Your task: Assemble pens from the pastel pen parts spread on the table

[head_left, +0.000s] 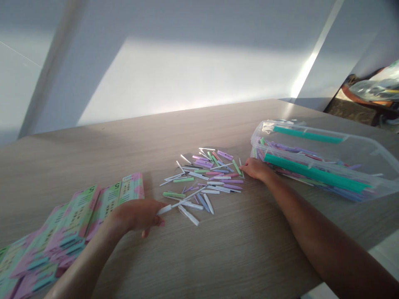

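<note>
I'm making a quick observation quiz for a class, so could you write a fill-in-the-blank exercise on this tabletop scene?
The clear plastic box stands to the ____ of the loose pile of pastel sticks. Inside the box lie two long ____ strips. The person's left hand holds a thin ____ stick.

Missing words: right; teal; white.

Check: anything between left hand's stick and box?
Yes. The stick pile lies between the white stick in the left hand and the box; the right hand sits in that line, at the box's near end.
</note>
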A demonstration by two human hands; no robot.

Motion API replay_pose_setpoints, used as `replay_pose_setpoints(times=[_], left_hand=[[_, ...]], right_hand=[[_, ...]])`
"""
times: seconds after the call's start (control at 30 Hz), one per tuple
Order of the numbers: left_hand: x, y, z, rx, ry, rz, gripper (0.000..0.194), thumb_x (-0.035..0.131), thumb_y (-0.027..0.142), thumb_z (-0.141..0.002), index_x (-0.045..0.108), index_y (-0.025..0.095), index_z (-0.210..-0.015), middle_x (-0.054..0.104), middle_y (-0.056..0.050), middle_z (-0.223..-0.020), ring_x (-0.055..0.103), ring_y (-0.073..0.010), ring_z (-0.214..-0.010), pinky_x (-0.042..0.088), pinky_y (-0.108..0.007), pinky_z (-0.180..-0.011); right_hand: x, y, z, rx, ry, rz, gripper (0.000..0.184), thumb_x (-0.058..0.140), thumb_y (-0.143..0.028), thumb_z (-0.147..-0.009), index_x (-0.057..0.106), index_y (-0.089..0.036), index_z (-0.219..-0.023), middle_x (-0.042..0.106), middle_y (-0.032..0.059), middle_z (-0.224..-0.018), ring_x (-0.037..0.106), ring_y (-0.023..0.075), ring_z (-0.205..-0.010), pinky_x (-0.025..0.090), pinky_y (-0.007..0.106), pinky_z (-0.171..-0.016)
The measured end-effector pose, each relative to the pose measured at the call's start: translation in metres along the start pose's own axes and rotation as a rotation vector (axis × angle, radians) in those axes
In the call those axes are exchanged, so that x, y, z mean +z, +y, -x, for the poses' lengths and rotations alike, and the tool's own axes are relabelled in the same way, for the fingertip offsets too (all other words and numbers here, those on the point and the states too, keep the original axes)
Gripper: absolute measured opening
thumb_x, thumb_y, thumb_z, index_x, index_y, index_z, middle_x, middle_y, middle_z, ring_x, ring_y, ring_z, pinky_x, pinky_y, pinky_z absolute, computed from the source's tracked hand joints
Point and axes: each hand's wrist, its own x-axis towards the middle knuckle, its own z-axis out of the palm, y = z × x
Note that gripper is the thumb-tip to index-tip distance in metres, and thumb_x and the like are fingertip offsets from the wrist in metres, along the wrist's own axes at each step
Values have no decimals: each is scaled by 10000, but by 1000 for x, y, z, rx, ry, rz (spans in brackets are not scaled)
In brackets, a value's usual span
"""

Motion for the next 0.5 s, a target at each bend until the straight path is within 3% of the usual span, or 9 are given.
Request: replay_pose_setpoints(times=[0.1, 0.3, 0.5], left_hand=[[0, 1, 1, -4, -1, -5, 258, 448, 216, -764, 576, 199, -988, 689, -21, -571, 671, -217, -675, 466, -274, -638], [0, 2, 1, -22, -3, 8, 260, 451, 215, -747, 577, 202, -975, 678, -15, -550, 673, -224, -681, 461, -293, -659], [1, 4, 1, -4, -10, 22, 249, 443, 225, -753, 563, 195, -969, 648, -1, -494, 668, -230, -657, 463, -302, -670]], right_hand=[[4, 0, -2, -4, 0, 41, 348, 543, -429, -760, 710, -124, -743, 695, 182, -762, 652, 241, -707, 415, 289, -581], [9, 2, -3, -33, 2, 87, 300, 551, -354, -757, 713, -102, -736, 688, 213, -761, 659, 254, -720, 419, 298, -598], [10, -3, 1, -83, 65, 83, 271, 533, -333, -772, 686, -129, -679, 691, 175, -740, 651, 234, -703, 398, 280, -576]])
